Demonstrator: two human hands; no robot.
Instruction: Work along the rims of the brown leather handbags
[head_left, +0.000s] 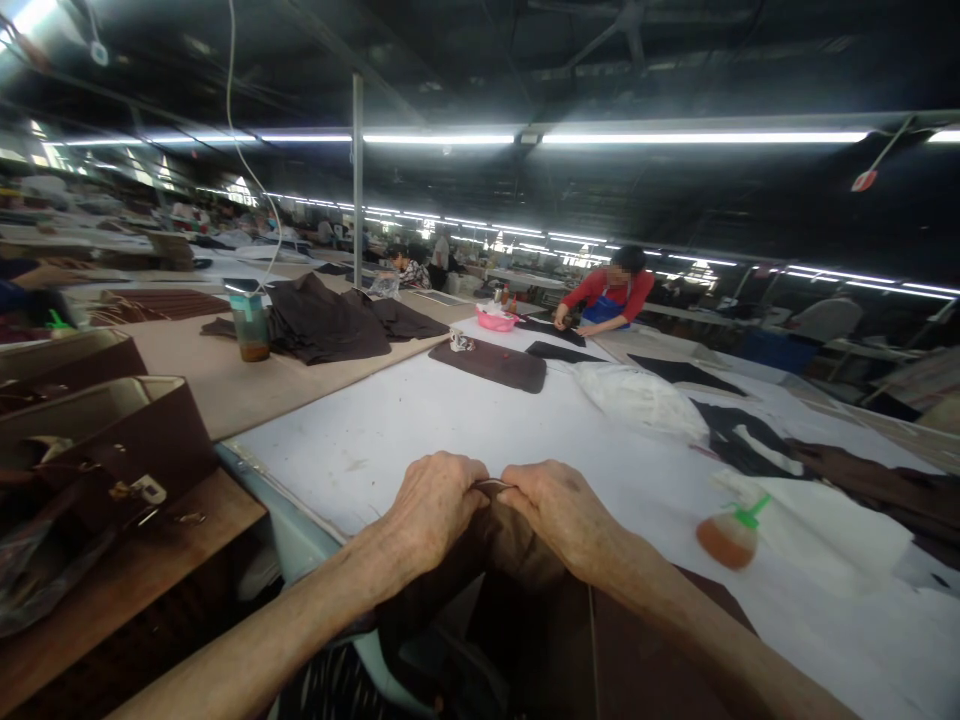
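Note:
Both hands pinch the upper edge of a dark brown leather piece (525,600), close together at the near edge of the white worktable (352,420). My left hand (439,500) grips the edge with thumb and bent fingers. Beside it, my right hand (559,510) is closed on the same edge, a short gap apart. A thin pale line shows along the edge between them. The piece hangs down toward my lap, and its lower part is dark and partly hidden by my forearms.
Brown bags with metal clasps (142,490) stand on a wooden surface at left. A glue bottle with green nozzle (727,540) lies right, near white sheets (832,530). Ahead are a brown panel (491,365), a jar (251,325), a pink basin (496,318) and a co-worker in red (611,295).

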